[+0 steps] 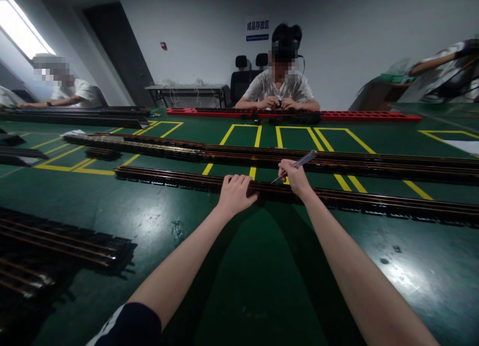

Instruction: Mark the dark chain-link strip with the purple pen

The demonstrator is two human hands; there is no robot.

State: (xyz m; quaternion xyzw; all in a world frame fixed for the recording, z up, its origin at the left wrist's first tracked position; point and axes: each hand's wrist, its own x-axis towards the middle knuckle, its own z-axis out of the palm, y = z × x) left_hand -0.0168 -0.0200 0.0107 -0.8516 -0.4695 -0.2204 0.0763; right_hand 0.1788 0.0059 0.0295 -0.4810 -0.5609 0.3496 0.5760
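One long dark strip (168, 177) with copper-coloured lines lies crosswise before us on the green desk (130, 201), its long axis running left to right. Our left hand (236, 194) is nearer, lying over it, though we cannot tell whether its fingers grip; our right hand (294, 179) pinches a slim screwdriver (305, 159), tip down at the strip, just rightward.
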